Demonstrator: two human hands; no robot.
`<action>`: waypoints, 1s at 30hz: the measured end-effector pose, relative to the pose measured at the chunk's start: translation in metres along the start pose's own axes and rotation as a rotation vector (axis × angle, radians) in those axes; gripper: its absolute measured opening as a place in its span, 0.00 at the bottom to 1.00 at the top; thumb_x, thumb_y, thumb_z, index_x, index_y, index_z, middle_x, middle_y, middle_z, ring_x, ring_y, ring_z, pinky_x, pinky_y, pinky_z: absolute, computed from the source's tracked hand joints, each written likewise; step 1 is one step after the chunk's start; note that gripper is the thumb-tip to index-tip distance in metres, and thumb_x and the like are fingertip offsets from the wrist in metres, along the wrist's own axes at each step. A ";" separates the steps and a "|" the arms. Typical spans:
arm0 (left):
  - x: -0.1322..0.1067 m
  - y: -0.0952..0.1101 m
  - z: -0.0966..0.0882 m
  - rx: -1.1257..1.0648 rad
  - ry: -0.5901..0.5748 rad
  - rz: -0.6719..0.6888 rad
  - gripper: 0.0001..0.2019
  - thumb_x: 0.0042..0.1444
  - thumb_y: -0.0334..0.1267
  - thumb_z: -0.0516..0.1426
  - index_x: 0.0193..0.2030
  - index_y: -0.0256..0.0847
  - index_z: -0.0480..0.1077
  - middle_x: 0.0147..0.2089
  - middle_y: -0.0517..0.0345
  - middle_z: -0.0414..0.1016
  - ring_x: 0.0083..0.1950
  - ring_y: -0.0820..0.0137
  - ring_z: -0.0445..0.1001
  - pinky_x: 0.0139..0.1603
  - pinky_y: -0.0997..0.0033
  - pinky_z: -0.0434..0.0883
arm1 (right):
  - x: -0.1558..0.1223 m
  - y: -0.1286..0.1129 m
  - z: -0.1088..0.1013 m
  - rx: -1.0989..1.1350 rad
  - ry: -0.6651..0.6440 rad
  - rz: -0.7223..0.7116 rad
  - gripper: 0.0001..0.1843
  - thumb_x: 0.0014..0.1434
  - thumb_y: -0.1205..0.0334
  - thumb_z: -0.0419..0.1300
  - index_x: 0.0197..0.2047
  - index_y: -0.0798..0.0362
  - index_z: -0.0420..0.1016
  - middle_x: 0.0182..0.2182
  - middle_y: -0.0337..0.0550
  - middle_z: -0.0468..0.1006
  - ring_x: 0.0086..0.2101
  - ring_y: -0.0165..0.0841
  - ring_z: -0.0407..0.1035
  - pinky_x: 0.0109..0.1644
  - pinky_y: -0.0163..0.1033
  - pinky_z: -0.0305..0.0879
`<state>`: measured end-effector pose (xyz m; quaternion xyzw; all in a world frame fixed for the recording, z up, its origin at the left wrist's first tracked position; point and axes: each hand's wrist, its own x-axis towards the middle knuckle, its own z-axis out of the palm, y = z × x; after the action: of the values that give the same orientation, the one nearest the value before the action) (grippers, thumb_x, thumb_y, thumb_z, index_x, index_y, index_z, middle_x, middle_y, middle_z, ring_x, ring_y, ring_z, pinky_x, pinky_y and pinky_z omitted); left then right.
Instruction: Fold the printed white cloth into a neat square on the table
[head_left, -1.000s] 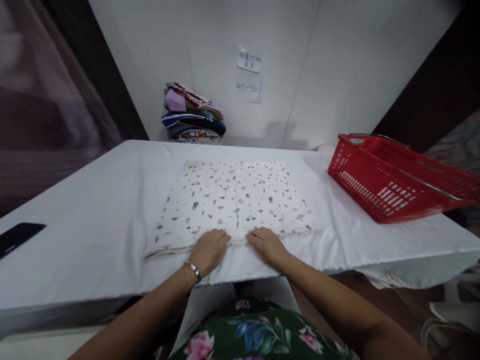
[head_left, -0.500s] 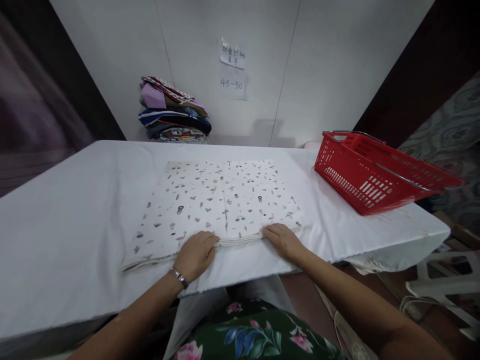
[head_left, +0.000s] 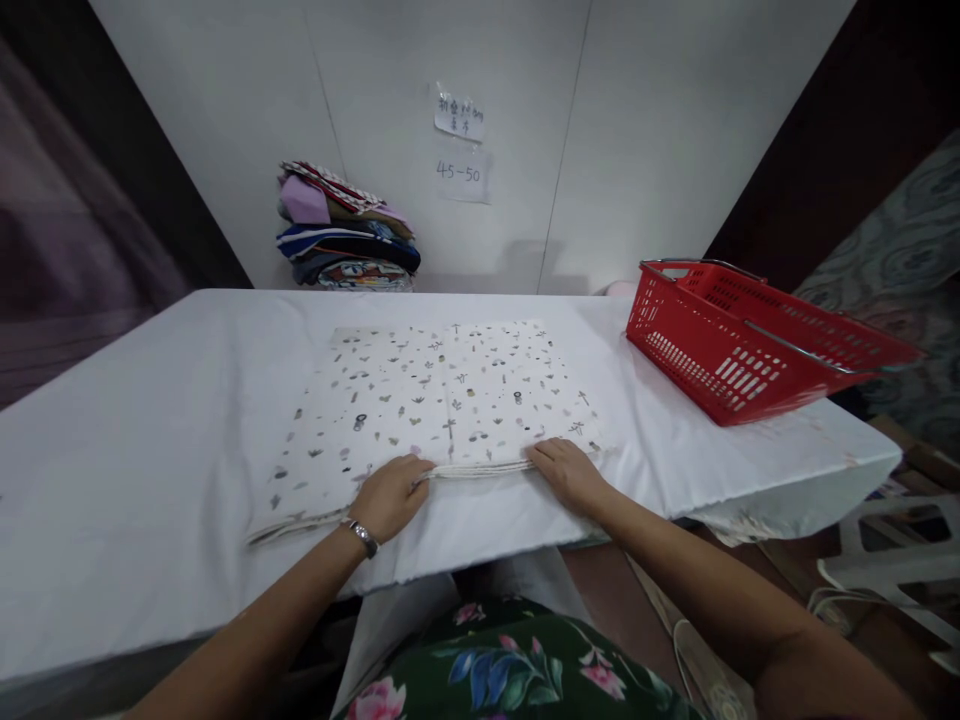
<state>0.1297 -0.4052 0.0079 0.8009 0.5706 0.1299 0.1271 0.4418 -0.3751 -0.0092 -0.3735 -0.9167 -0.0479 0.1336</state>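
Note:
A folded white cloth with small printed figures lies flat on the table, in several layers along its near edge. My left hand, with a metal band at the wrist, is closed on that near edge, left of the middle. Farther right, my right hand grips the same edge, its fingers on top of the cloth. Both thumbs are mostly hidden. Between the two hands the layered edge is lifted slightly off the table.
A white-covered table fills the middle of the view. Several folded fabrics are stacked at the back left by the wall. A red plastic basket stands at the right. Two paper notes hang on the wall. A white stool is at lower right.
Both hands have closed on the near edge of the cloth, and the edge between them has risen a little. The view has shifted slightly.

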 end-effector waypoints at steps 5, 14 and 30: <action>-0.005 0.005 0.004 0.120 0.019 0.056 0.13 0.53 0.30 0.49 0.45 0.39 0.68 0.42 0.54 0.71 0.44 0.65 0.67 0.45 0.65 0.64 | -0.003 0.007 0.004 0.007 0.046 -0.007 0.16 0.59 0.71 0.50 0.50 0.57 0.67 0.41 0.49 0.73 0.40 0.37 0.64 0.44 0.41 0.60; 0.019 0.046 0.027 0.325 0.030 0.200 0.17 0.54 0.26 0.48 0.50 0.40 0.65 0.44 0.53 0.70 0.45 0.64 0.65 0.44 0.62 0.63 | -0.007 0.007 0.007 0.070 0.109 0.061 0.16 0.54 0.75 0.47 0.45 0.56 0.67 0.36 0.47 0.74 0.37 0.36 0.66 0.41 0.41 0.62; 0.042 0.052 0.037 0.096 0.038 0.235 0.12 0.57 0.34 0.49 0.47 0.40 0.68 0.42 0.53 0.72 0.44 0.65 0.67 0.46 0.63 0.65 | -0.003 -0.012 0.014 0.104 0.173 0.048 0.11 0.59 0.67 0.51 0.44 0.51 0.70 0.57 0.50 0.63 0.57 0.41 0.54 0.54 0.51 0.56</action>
<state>0.2023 -0.3836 -0.0055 0.8649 0.4805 0.1314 0.0617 0.4328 -0.3833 -0.0239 -0.3823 -0.8938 -0.0293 0.2326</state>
